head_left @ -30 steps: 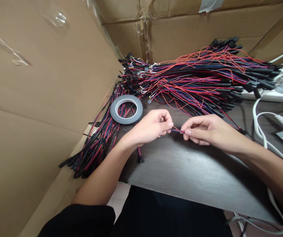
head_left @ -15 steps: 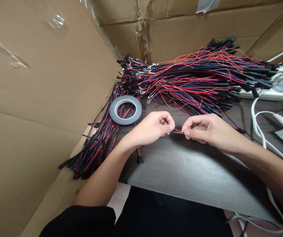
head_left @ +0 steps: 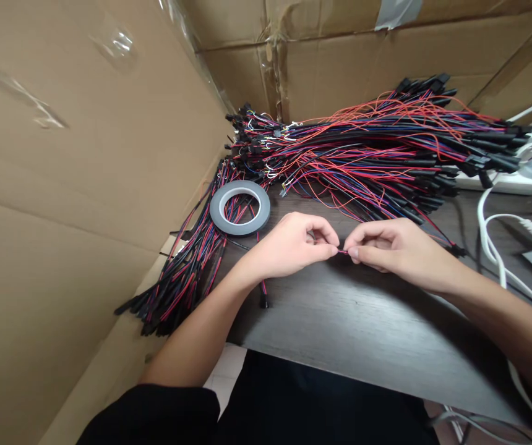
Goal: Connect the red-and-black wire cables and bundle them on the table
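Over the dark tabletop, my left hand (head_left: 300,244) and my right hand (head_left: 381,247) pinch a thin bundle of wires (head_left: 343,251) between thumb and forefinger. Only a short reddish-purple stretch shows in the small gap between the fingertips. To the left of my left hand, a grey roll of tape (head_left: 218,216) lies flat on some wires. Below that hand, a black connector (head_left: 264,300) on red and blue wires rests on the table; whether it belongs to the held bundle is hidden by my arm.
A large pile of wire harnesses (head_left: 368,142) lies behind my hands against a cardboard wall (head_left: 335,62). More harnesses (head_left: 192,266) spill along the left cardboard panel (head_left: 85,185). A white power strip (head_left: 516,184) and white cables (head_left: 491,247) are at the right.
My left hand has slid right along the wires, closing the gap to my right hand. Less wire shows between the fingertips. The whole view has shifted slightly.
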A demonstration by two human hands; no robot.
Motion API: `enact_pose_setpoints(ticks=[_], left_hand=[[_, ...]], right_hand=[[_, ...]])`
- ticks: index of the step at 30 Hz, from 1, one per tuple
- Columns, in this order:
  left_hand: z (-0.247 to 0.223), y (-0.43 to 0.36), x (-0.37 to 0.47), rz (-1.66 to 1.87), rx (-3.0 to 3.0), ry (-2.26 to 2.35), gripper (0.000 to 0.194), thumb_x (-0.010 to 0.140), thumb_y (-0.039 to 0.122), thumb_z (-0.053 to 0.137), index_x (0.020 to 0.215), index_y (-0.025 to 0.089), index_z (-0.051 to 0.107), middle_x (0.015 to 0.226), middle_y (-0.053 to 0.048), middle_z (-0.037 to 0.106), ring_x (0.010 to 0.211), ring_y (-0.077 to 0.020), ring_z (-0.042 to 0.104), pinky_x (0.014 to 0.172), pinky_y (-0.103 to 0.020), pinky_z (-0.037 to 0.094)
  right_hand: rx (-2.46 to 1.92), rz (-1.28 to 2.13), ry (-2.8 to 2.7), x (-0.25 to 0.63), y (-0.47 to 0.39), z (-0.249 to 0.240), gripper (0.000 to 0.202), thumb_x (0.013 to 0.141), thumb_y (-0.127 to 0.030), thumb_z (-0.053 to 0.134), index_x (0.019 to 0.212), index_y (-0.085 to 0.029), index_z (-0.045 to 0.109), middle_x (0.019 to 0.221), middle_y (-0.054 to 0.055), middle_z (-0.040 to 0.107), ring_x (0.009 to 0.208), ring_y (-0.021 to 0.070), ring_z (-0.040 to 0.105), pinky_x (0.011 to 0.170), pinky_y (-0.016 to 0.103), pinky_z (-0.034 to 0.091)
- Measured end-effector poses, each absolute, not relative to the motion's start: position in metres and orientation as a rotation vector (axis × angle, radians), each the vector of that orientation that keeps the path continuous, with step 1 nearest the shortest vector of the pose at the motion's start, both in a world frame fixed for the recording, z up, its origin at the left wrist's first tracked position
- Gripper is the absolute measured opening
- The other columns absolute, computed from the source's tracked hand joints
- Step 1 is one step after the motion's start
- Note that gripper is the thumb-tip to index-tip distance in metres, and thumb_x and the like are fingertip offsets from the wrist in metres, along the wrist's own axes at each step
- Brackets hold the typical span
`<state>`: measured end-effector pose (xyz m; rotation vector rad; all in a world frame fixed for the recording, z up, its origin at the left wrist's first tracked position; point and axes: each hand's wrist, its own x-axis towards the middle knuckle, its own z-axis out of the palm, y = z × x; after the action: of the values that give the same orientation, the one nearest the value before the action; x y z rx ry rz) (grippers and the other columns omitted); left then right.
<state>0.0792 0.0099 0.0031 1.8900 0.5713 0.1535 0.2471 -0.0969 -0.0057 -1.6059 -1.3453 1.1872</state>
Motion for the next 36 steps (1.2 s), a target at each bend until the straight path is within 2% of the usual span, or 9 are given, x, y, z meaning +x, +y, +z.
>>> enact_pose_setpoints(ticks=[5,12,19,24,36], left_hand=[[-0.0011,0.0103,0.0798,0.171,1.907,0.541,0.009,0.077,0.013,0.062,0.08,0.012,0.071,0.076,-0.002,0.069,0.067,-0.0102,0.058,0.065,-0.022,0.045],[-0.0016,0.0085,0.0803,0.197,1.937,0.556,0.011,0.08,0.013,0.06,0.079,0.011,0.07,0.075,-0.003,0.069,0.067,-0.0111,0.058,0.064,-0.022,0.045],[0.0,0.0063,0.0801,0.189,1.975,0.57,0.012,0.08,0.011,0.058,0.078,0.012,0.069,0.071,-0.001,0.065,0.065,-0.0103,0.055,0.063,-0.022,0.042],[-0.0004,0.0057,0.0802,0.199,1.97,0.567,0.011,0.08,0.011,0.058,0.078,0.013,0.069,0.071,0.0,0.065,0.065,-0.0103,0.055,0.064,-0.023,0.042],[-0.0006,0.0057,0.0804,0.136,1.948,0.561,0.01,0.079,0.011,0.061,0.08,0.012,0.07,0.073,-0.002,0.068,0.066,-0.0108,0.057,0.065,-0.023,0.045]], right_hand=[[-1.604,1.203,-1.34,0.2475,-0.0976,-0.0074,0.015,0.072,-0.032,0.065,0.068,-0.017,0.065,0.058,0.001,0.059,0.048,0.0104,0.045,0.043,0.024,0.033],[-1.611,1.284,-1.223,0.2466,-0.0977,-0.008,0.017,0.069,-0.034,0.068,0.069,-0.017,0.065,0.059,0.002,0.059,0.048,0.0096,0.046,0.042,0.023,0.033],[-1.558,1.42,-1.063,0.2438,-0.0979,-0.0096,0.016,0.066,-0.029,0.071,0.066,-0.017,0.06,0.049,-0.004,0.045,0.043,0.0067,0.035,0.039,0.021,0.02],[-1.557,1.452,-1.068,0.2439,-0.0983,-0.0094,0.019,0.066,-0.032,0.072,0.071,-0.016,0.062,0.049,-0.005,0.044,0.045,0.0069,0.035,0.04,0.021,0.021],[-1.521,1.469,-0.982,0.2427,-0.0986,-0.0122,0.018,0.063,-0.028,0.074,0.065,-0.016,0.061,0.046,-0.007,0.041,0.041,0.0054,0.032,0.039,0.022,0.017]])
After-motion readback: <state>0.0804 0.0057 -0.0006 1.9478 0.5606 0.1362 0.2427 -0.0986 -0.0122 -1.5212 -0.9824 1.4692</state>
